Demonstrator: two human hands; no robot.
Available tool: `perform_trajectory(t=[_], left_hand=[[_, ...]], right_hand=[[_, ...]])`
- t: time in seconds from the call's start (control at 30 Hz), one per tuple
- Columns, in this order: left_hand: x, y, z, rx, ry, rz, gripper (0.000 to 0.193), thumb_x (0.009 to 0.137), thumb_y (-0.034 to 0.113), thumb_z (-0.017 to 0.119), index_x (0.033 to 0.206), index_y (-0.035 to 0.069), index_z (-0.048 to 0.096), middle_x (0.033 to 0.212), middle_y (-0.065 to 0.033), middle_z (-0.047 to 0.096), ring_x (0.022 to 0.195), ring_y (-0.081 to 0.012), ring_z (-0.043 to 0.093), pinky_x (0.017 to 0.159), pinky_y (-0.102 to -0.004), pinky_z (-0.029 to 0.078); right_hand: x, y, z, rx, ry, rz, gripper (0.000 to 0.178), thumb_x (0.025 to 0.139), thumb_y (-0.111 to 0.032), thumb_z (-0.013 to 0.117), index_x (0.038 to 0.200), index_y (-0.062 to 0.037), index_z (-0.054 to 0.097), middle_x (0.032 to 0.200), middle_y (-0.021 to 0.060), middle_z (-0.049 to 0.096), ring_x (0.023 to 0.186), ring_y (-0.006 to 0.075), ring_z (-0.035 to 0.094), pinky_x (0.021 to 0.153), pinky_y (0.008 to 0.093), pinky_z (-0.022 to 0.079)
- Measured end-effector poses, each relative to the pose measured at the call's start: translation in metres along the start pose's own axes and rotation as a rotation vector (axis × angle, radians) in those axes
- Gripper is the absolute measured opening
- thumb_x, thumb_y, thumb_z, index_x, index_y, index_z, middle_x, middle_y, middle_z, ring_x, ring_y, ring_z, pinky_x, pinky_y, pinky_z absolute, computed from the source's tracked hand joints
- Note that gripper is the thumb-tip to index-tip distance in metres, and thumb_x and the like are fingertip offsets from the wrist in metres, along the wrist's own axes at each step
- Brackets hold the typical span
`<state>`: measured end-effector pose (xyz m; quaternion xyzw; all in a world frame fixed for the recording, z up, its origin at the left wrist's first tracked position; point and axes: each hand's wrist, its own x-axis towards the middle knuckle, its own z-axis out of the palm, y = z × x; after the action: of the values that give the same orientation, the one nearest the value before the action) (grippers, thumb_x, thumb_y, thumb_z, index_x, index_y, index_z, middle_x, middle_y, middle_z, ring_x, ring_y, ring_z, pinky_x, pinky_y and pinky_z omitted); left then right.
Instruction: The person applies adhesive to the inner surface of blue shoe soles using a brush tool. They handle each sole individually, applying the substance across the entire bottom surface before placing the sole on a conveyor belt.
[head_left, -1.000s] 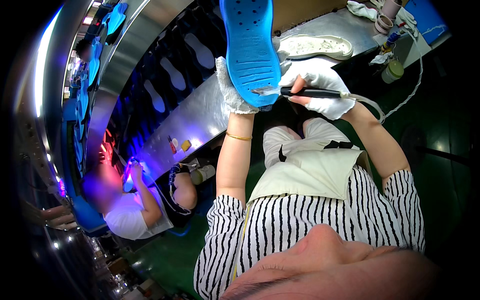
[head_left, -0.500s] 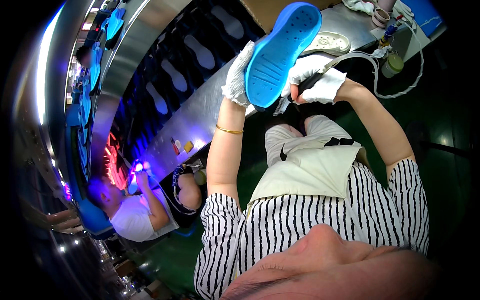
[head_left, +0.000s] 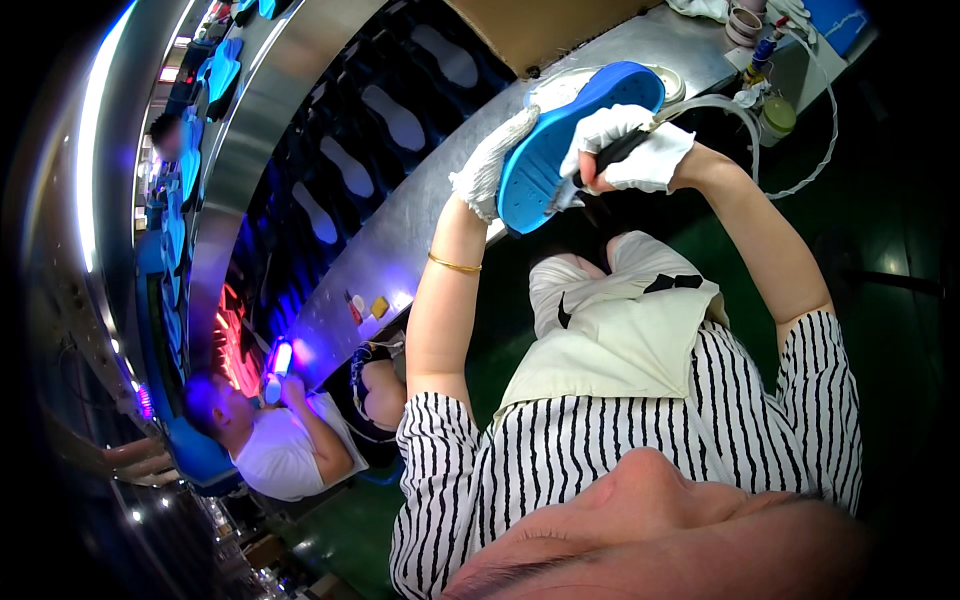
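A blue foam shoe sole [head_left: 532, 168] is tilted up in front of me, its hollow upper face and rim showing. My left hand [head_left: 496, 165], in a white knit glove, grips its left edge, with part of the fingers hidden behind it. My right hand [head_left: 630, 150], in a white glove with bare fingertips, is closed round a slim black-handled tool [head_left: 622, 152] with a pale hose running from it. This hand is held against or just over the sole's right side; the tool's tip is hidden. Beyond the sole, a whitish sole [head_left: 672, 84] lies on the metal bench.
The metal bench [head_left: 420, 205] runs along a conveyor carrying several grey insoles [head_left: 393, 122]. A cardboard box [head_left: 550, 30] stands at the back. Tape rolls [head_left: 743, 24] and a greenish jar [head_left: 777, 115] are at the right. A co-worker [head_left: 290, 440] sits at the left, holding a lit piece.
The blue sole has come lower and tipped over, so its face looks narrower. My right hand now overlaps its right side, while my left hand still grips its edge.
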<state>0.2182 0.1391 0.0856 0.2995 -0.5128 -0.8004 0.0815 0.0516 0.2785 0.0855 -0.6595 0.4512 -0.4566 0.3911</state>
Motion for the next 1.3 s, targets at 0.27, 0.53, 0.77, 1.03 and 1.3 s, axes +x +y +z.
perform_trajectory(t=[0.27, 0.53, 0.77, 1.03, 1.3], left_hand=[[-0.002, -0.007, -0.010, -0.091, 0.020, 0.070, 0.051, 0.088, 0.038, 0.058, 0.120, -0.001, 0.052, 0.105, -0.0157, 0.061, 0.089, -0.0237, 0.064, 0.073, -0.0355, 0.056], [0.007, -0.042, -0.001, -0.660, -0.198, 0.375, 0.070, 0.090, 0.056, 0.038, 0.132, 0.000, 0.041, 0.126, -0.0208, 0.051, 0.109, -0.0334, 0.055, 0.096, -0.0456, 0.043], [-0.001, -0.060, -0.006, -0.660, -0.099, 0.454, 0.063, 0.089, 0.053, 0.039, 0.129, 0.005, 0.044, 0.119, -0.0170, 0.056, 0.103, -0.0322, 0.057, 0.091, -0.0450, 0.046], [0.002, -0.075, -0.016, -0.665, -0.211, 0.549, 0.062, 0.091, 0.052, 0.034, 0.129, 0.003, 0.043, 0.122, -0.0165, 0.052, 0.107, -0.0315, 0.053, 0.096, -0.0420, 0.041], [-0.024, -0.056, 0.020, -0.742, -0.471, 0.418, 0.075, 0.089, 0.059, 0.035, 0.138, 0.003, 0.032, 0.130, -0.0183, 0.047, 0.116, -0.0330, 0.050, 0.098, -0.0469, 0.041]], right_hand=[[-0.013, -0.002, -0.024, -0.227, 0.017, 0.004, 0.010, 0.066, 0.001, 0.066, 0.074, -0.0022, 0.061, 0.081, 0.0076, 0.064, 0.079, 0.0183, 0.062, 0.071, 0.0291, 0.051], [-0.009, 0.007, 0.048, 0.095, 0.400, -0.046, 0.009, 0.071, -0.006, 0.072, 0.076, -0.0051, 0.063, 0.069, 0.0040, 0.061, 0.065, 0.0126, 0.058, 0.061, 0.0259, 0.047], [-0.002, -0.012, 0.055, 0.282, 0.257, -0.002, 0.007, 0.073, -0.006, 0.070, 0.074, -0.0013, 0.065, 0.070, 0.0067, 0.064, 0.060, 0.0115, 0.060, 0.057, 0.0247, 0.049], [0.009, -0.015, 0.072, -0.268, 0.478, -0.448, 0.013, 0.067, 0.001, 0.068, 0.075, -0.0060, 0.061, 0.075, 0.0084, 0.061, 0.071, 0.0211, 0.059, 0.065, 0.0303, 0.046], [0.034, 0.018, -0.004, 0.162, 0.739, -0.192, 0.003, 0.081, -0.005, 0.064, 0.083, -0.0026, 0.064, 0.076, 0.0034, 0.063, 0.066, 0.0090, 0.057, 0.062, 0.0235, 0.047]])
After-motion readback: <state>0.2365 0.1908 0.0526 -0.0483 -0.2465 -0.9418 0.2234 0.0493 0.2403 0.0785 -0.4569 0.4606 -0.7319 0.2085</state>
